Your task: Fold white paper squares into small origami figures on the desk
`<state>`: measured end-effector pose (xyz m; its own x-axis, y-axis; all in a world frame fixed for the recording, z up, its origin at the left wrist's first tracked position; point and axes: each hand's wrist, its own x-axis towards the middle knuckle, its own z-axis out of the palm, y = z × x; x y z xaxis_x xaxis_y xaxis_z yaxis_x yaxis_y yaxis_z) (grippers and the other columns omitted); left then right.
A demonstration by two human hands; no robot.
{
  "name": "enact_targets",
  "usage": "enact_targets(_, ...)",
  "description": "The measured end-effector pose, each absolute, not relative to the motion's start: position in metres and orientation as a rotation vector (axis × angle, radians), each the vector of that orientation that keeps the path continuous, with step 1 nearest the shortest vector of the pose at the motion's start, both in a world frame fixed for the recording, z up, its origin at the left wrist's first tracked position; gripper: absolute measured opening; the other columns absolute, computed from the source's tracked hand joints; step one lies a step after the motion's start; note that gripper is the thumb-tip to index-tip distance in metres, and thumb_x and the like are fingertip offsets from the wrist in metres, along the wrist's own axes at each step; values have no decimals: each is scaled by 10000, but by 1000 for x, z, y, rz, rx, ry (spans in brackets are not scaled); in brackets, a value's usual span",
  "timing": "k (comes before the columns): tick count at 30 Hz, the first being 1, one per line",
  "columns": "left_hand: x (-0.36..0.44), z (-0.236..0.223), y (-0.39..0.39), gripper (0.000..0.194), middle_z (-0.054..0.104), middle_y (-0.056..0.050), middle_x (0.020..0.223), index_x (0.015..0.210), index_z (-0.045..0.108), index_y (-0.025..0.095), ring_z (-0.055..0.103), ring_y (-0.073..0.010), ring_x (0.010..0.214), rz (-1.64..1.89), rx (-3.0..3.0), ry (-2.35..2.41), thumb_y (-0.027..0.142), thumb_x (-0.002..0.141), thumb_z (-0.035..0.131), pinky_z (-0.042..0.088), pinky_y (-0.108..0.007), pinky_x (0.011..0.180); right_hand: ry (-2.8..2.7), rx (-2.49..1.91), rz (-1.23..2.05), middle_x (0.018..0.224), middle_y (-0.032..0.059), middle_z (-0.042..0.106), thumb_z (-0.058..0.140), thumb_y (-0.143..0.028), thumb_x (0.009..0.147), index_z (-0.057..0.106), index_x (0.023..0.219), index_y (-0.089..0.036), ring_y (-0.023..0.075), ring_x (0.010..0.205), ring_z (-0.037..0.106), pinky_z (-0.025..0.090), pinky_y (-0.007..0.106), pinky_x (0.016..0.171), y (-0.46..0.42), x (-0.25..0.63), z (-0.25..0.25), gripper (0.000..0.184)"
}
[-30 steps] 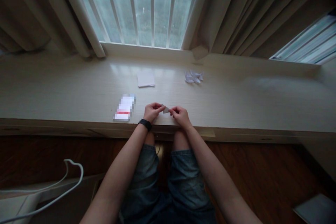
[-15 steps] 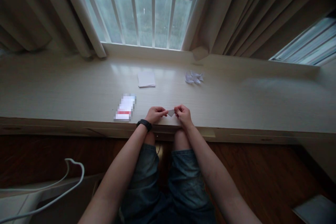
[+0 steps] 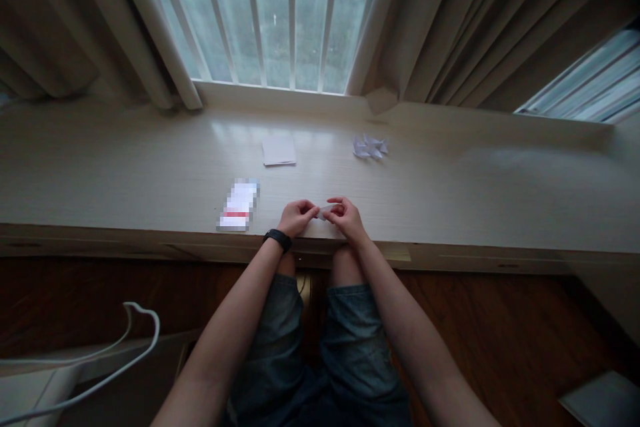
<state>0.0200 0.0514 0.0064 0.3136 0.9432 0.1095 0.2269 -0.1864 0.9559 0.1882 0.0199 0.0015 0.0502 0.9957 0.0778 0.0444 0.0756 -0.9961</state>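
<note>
left hand [image 3: 299, 217] is pinching a small folded paper [image 3: 324, 211] over the desk [image 3: 465, 203], near the front edge. right hand [image 3: 347, 219] is meeting its other end, index standing off the thumb; can't tell if gripping. paper stack [image 3: 279, 151] is lying farther back.

Light: cool, dim daylight, chiefly from the barred window [image 3: 270, 40]; lesser source, the right-hand window [image 3: 590, 80]. Glare: soft sheen on the desk [image 3: 465, 200], palest just below the glass. Shade: curtains [image 3: 435, 27] in muted brown, backlit; floor [image 3: 475, 320] dark, near black in places; upper right corner darkest. Distortion: wide-angle, curtain folds splayed outward, sides stretched and softened. Detail: pale rectangle [image 3: 239, 205] masked by coarse pixel blocks; folded paper [image 3: 325, 209] small, creases too soft to read.
</note>
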Motion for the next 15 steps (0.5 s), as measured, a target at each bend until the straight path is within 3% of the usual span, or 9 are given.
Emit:
enact_targets(9, 22, 7, 48, 338, 695, -46, 733, 811, 711, 148, 581, -139, 654, 883, 1835, 1110, 459, 810, 577, 418, -233, 608, -1282, -1191, 1057, 534, -73, 487, 771, -404, 625, 611, 935, -168, 88, 492, 422, 316, 224, 491, 18, 192, 5, 421)
enact_targets(15, 23, 9, 46, 303, 679, -33, 673, 728, 701, 147, 562, -131, 627, 905, 1844, 1161, 424, 796, 600, 394, -227, 586, -1360, -1246, 1052, 518, -66, 478, 749, -445, 644, 634, 919, -176, 95, 474, 405, 293, 229, 462, 19, 191, 5, 401)
